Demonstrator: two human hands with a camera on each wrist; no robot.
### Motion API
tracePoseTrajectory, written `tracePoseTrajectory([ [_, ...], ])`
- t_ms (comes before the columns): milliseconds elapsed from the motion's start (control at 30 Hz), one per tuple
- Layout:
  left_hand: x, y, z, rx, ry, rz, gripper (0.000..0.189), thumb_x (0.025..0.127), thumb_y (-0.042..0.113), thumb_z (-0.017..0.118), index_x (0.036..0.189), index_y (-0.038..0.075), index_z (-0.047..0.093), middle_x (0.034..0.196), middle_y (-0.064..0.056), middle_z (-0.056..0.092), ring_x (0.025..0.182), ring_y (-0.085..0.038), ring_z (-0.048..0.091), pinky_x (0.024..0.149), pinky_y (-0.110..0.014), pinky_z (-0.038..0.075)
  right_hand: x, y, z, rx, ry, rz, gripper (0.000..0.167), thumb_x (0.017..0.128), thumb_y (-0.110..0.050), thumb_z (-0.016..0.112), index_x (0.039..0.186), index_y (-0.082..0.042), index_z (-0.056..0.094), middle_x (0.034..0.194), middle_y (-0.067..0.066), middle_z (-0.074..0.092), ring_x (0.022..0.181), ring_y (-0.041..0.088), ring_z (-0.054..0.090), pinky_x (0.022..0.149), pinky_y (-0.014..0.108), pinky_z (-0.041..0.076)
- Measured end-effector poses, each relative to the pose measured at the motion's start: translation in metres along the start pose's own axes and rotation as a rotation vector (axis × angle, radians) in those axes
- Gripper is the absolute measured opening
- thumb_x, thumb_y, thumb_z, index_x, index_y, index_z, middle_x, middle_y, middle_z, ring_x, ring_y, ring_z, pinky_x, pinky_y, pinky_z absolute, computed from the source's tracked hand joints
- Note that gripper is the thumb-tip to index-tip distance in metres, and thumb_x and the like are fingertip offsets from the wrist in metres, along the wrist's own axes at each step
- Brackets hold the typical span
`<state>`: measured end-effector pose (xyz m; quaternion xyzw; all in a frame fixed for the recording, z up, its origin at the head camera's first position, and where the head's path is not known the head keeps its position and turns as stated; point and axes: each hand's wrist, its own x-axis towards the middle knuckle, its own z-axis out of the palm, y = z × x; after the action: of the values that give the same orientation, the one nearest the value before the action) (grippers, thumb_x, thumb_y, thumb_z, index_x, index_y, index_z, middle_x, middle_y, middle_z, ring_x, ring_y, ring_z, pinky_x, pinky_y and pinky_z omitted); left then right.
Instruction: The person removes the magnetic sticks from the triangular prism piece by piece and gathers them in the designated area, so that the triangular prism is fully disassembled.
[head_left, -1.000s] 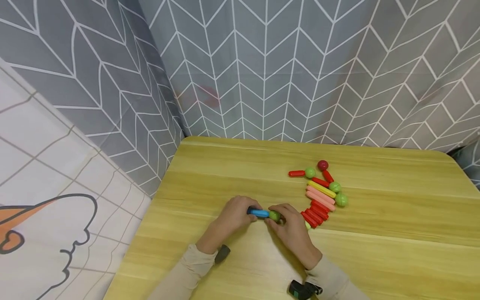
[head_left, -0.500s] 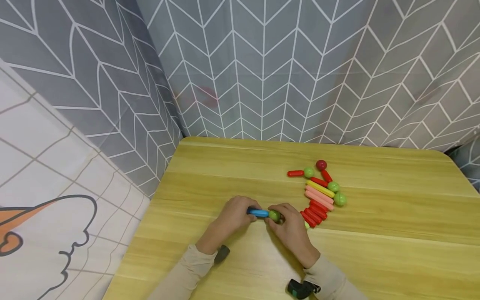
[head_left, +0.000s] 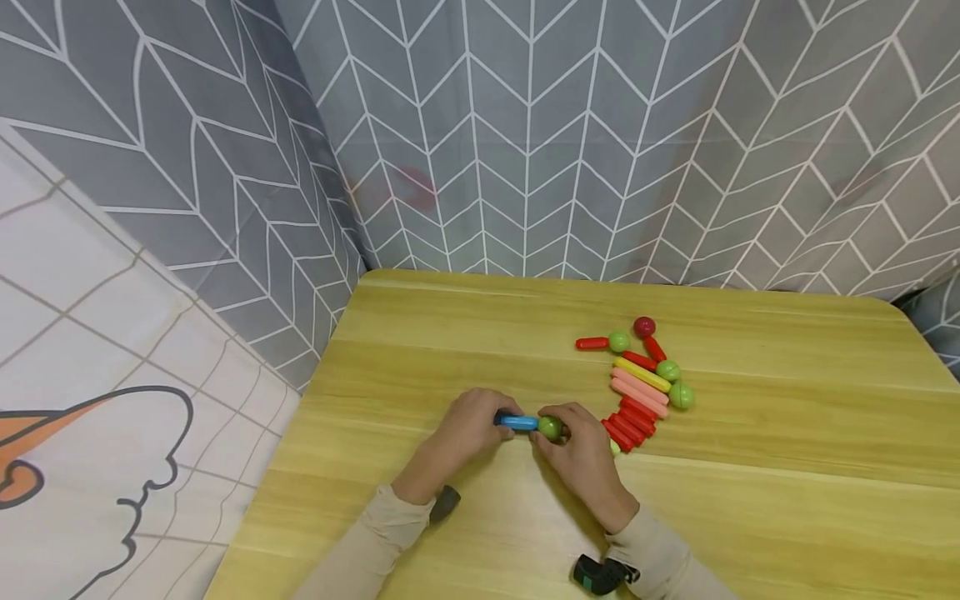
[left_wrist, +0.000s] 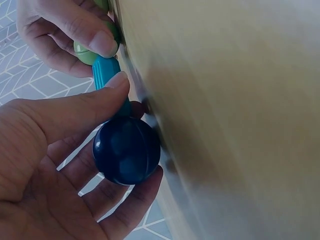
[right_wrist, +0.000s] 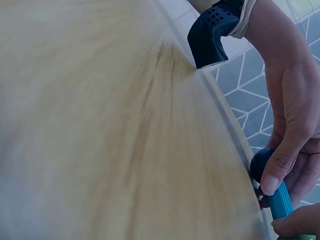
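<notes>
A blue stick (head_left: 519, 423) lies in line between my hands, low over the table. My left hand (head_left: 474, 427) pinches it near its left end, where a dark blue ball (left_wrist: 126, 151) sits against the stick; in the left wrist view the thumb presses along the stick just above that ball. At the other end, a green ball (head_left: 550, 428) meets the stick, and my right hand (head_left: 585, 458) grips it between thumb and fingers. The right wrist view shows the dark blue ball and the stick end-on to the same row, with the right hand's thumb at the bottom corner.
Right of my hands, red sticks (head_left: 628, 425), pink sticks (head_left: 639, 390) and a yellow stick (head_left: 642, 375) form a curved row. Green balls (head_left: 681, 396) and a dark red ball (head_left: 644, 326) adjoin it. A grey patterned curtain (head_left: 525, 142) hangs behind the wooden table (head_left: 450, 325).
Both hands keep their hold on the stick and green ball in nearly the same place. Only a slight shift of the whole head view shows.
</notes>
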<state>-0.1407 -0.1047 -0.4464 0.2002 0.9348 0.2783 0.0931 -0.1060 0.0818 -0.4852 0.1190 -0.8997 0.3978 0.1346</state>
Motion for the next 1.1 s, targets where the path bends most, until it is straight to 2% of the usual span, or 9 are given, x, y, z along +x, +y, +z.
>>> tracePoseTrajectory([
  [400,0.0,0.0,-0.002,0.011,0.008,0.011,0.017,0.084,0.013,0.081,0.101,0.015,0.08,0.101,0.0,0.078,0.092,-0.016,0.068,0.082,-0.033,0.055,0.001,0.002,-0.004,-0.002,0.001,-0.002,0.029,0.078,-0.013,0.087,0.104,-0.006,0.076,0.099,0.008,0.073,0.076,0.011,0.059,0.065,0.02,0.048],
  [567,0.0,0.0,-0.002,0.026,0.005,0.009,0.018,0.084,0.013,0.081,0.101,0.014,0.079,0.103,-0.001,0.078,0.094,-0.018,0.069,0.083,-0.034,0.056,0.002,0.003,-0.009,0.022,0.001,0.002,0.037,0.077,-0.013,0.088,0.11,-0.004,0.074,0.103,0.01,0.074,0.083,0.016,0.068,0.07,0.025,0.056],
  [800,0.0,0.0,-0.001,0.027,0.006,0.003,0.017,0.084,0.013,0.081,0.101,0.015,0.079,0.104,-0.002,0.077,0.097,-0.019,0.069,0.086,-0.037,0.056,0.008,0.006,-0.026,0.139,-0.019,0.078,0.044,0.075,-0.009,0.087,0.116,-0.001,0.071,0.109,0.013,0.075,0.093,0.026,0.075,0.076,0.033,0.062],
  [967,0.0,-0.001,0.0,0.032,0.012,0.0,0.019,0.083,0.013,0.082,0.102,0.015,0.079,0.105,-0.002,0.077,0.1,-0.021,0.07,0.089,-0.039,0.056,0.017,0.014,-0.043,0.15,0.022,0.066,0.04,0.078,-0.007,0.085,0.115,0.0,0.071,0.11,0.014,0.072,0.099,0.031,0.074,0.078,0.035,0.062],
  [1100,0.0,-0.001,0.0,0.031,0.009,-0.01,0.02,0.083,0.013,0.082,0.103,0.015,0.079,0.106,-0.003,0.077,0.1,-0.021,0.07,0.09,-0.039,0.056,0.027,0.019,-0.059,0.182,0.042,0.108,0.039,0.081,-0.006,0.083,0.117,0.001,0.07,0.112,0.016,0.071,0.103,0.035,0.073,0.082,0.033,0.061],
])
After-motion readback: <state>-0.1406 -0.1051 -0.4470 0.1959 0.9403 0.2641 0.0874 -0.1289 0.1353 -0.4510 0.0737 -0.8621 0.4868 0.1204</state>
